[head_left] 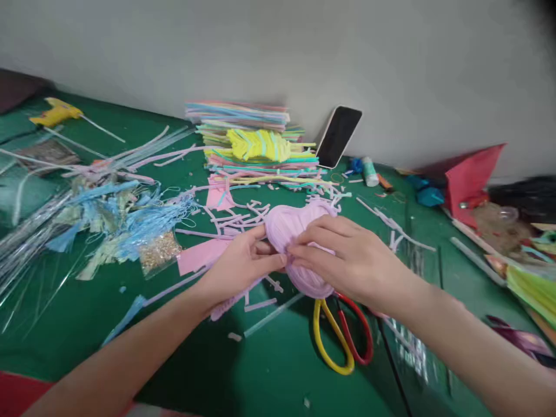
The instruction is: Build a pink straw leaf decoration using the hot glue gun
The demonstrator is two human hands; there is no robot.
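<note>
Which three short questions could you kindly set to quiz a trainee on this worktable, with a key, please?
1. True or false: the left hand and the right hand both touch the lilac bundle.
2. Which thing is propped against the wall? A) the yellow glue gun; B) the phone; C) the bag of gold bits.
3. Fill in: the scissors have one red handle and one ____ handle.
Key: 1 true; 2 B; 3 yellow.

The glue gun (55,112) lies left on the table (186,362); the phone (339,136) leans against the wall (278,52) behind; the scissors (343,336) lie in front, on the table
</note>
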